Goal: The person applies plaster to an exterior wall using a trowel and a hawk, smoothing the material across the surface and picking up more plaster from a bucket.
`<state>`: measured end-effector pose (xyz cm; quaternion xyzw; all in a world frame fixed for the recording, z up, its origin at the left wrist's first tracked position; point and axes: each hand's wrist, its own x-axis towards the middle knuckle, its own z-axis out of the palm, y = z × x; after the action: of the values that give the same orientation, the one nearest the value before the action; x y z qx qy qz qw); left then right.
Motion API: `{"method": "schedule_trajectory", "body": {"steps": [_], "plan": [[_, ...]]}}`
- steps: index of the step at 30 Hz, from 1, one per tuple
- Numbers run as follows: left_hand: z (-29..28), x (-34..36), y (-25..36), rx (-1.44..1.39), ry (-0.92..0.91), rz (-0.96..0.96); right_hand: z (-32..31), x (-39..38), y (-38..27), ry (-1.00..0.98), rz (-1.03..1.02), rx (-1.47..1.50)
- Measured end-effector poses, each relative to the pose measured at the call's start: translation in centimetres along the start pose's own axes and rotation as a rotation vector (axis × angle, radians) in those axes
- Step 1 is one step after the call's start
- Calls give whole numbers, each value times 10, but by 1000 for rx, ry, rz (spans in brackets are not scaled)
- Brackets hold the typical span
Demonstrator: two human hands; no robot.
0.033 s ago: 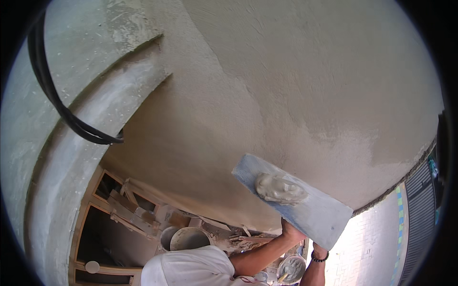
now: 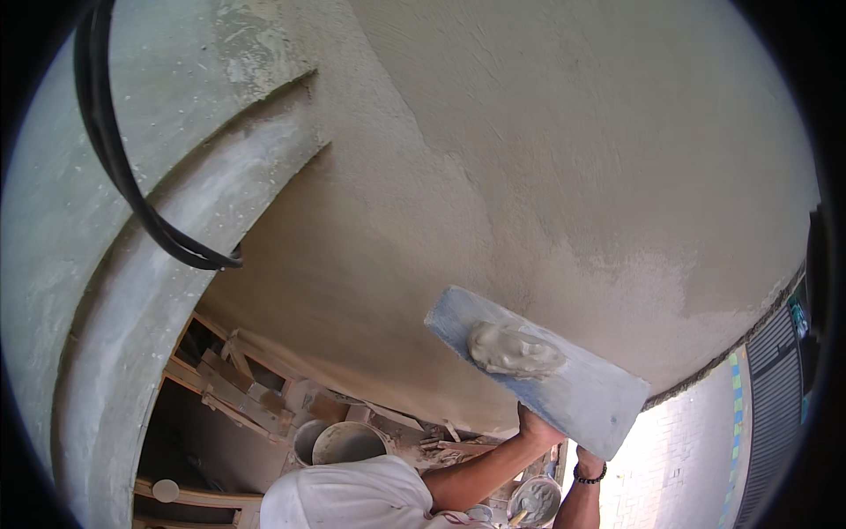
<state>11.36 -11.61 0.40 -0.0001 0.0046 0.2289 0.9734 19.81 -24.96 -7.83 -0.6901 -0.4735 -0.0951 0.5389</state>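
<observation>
A long blue-grey plastering float (image 2: pixel 564 388) is held up flat against the rough grey plastered wall (image 2: pixel 564 176), with a lump of wet grey plaster (image 2: pixel 515 350) on its face. My left hand (image 2: pixel 538 429) reaches up from the white-sleeved arm and grips the float from beneath, at its lower edge. My right hand (image 2: pixel 587 460), with a dark bead bracelet at the wrist, rises just beside it. Its fingers are hidden behind the float's lower right part, so I cannot tell its grip.
A black cable (image 2: pixel 132 176) loops down over the curved moulding at the left. Below stand wooden scaffold planks (image 2: pixel 238 388), two grey buckets (image 2: pixel 348 441) and a round pan of plaster (image 2: pixel 535 501). A dark shutter (image 2: pixel 775 388) and bright paving lie at the right.
</observation>
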Motion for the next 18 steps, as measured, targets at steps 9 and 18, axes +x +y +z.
{"method": "schedule_trajectory", "body": {"steps": [9,18], "plan": [[140,38,44,292,179,442,11,169,-84,120,-135,28],[235,39,70,216,215,529,4,250,-177,-91,355,856]]}}
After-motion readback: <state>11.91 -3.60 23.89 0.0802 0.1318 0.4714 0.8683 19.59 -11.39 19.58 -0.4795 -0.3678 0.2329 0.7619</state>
